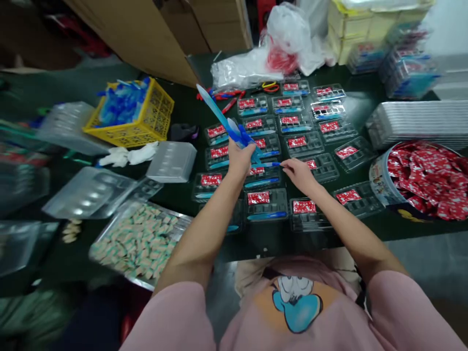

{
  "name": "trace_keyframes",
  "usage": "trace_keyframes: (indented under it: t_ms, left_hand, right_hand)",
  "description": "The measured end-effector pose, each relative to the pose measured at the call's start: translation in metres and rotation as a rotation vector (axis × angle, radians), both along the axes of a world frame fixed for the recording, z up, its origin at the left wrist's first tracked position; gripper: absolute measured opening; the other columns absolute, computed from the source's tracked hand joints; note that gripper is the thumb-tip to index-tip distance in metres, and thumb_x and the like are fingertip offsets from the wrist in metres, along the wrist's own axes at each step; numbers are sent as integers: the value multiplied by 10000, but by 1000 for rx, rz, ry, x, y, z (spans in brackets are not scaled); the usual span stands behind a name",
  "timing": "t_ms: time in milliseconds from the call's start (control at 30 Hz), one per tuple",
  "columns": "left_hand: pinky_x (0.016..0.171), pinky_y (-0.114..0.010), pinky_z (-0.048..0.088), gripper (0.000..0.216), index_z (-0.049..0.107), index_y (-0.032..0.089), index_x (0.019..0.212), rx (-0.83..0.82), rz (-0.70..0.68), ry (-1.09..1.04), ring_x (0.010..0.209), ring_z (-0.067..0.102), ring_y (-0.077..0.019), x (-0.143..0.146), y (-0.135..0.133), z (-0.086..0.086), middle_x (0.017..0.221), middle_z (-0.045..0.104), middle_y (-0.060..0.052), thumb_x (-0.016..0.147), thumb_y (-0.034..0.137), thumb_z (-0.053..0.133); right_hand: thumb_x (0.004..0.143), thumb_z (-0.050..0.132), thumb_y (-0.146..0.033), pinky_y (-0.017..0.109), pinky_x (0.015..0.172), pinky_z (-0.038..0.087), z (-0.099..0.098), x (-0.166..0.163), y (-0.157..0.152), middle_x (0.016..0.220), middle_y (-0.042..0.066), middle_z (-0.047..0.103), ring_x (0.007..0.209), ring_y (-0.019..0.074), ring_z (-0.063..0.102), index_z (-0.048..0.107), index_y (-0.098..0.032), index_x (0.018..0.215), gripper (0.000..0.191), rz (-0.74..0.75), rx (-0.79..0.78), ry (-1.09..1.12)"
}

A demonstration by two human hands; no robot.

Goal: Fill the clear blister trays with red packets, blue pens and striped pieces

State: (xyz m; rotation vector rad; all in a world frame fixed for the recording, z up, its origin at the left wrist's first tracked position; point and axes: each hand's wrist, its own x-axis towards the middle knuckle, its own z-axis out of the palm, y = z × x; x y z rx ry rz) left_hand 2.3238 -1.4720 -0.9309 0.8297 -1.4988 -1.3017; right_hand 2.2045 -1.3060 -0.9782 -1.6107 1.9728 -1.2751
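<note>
My left hand (241,155) is closed around a bunch of long, pointed blue plastic sticks (219,114), light blue at one end and dark blue at the other. With its fingertips my right hand (297,173) pinches the dark end of a single blue stick (268,165), which lies level over a clear tray. Rows of clear plastic blister trays (268,207) cover the table under and around both hands. Each shows a red printed packet (258,197). Many also have a blue stick along the lower edge, while several at the right show none.
A tub of red packets (426,180) stands at the right, before stacked trays (417,122). At the left are a metal tray of small tan-and-green pieces (139,239) and a yellow basket (157,114) of blue sticks. Scissors (269,87) and plastic bags (241,70) lie behind.
</note>
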Motion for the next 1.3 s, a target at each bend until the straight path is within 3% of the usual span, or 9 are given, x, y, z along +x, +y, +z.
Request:
trace_keyframes:
  t_ms: [133,267,400,533,700,833,933,1167,1300]
  left_hand:
    - [801,-411,518,334,581,263,835,-5,-23,21,726,615,-194,25,8,11,757,597,24,541,196,725]
    - [796,-397,524,283,603,239,799,-24,-23,-66,719,618,-191,43,20,11,761,601,16,553,209,739]
    - [778,-364,529,279,623,242,786,30,-10,-58,712,609,-176,52,25,14,779,615,18,545,209,759]
    - [756,-305,514,295,630,200,796,66,-27,-80,709,592,-138,50,26,18,788,622,20,539,212,775]
    - [746,-267,493,323,634,173,837,119,-103,-98,720,583,-121,35,33,19,803,621,19,556,224,784]
    - [727,-264,489,298,626,169,826,148,-171,-109,707,580,-121,16,43,17,788,618,18,576,220,780]
    - [729,-253,487,273,636,167,828,148,-221,-117,713,586,-117,1,51,15,787,625,17,595,204,774]
    - [695,-226,480,241,649,169,803,193,-302,-115,694,588,-106,-22,63,16,761,629,16,598,189,773]
    - [631,-220,464,246,635,162,800,227,-381,-117,661,569,-104,-30,71,17,748,616,15,599,192,773]
  right_hand:
    - [902,535,-112,398,943,423,1,13,-31,1178,112,650,1103,235,520,657,-170,1124,260,122,87,293]
    - [962,462,-163,408,869,402,4,23,-59,1069,129,669,1024,255,520,641,-153,1134,249,170,245,536]
    - [971,426,-148,376,833,401,9,20,-57,1059,131,638,987,246,522,630,-142,1104,244,186,234,619]
    - [977,393,-136,326,800,413,19,-29,-36,1067,118,600,918,216,530,597,-142,1151,269,39,243,593]
    - [953,409,-120,320,838,419,24,-157,6,1135,144,586,952,219,529,579,-126,1203,303,-254,417,536]
    - [939,435,-140,351,860,417,17,-231,31,1154,165,591,1025,258,511,600,-131,1185,296,-291,580,608]
    - [932,452,-161,369,857,414,15,-247,36,1201,163,579,1073,282,491,615,-163,1192,307,-231,663,670]
    - [959,367,-140,385,888,401,24,-241,32,1159,180,595,1108,289,490,650,-147,1150,342,-200,707,793]
    - [899,431,-57,341,896,428,25,-244,31,1172,183,605,1040,248,566,644,-125,1191,368,-155,720,650]
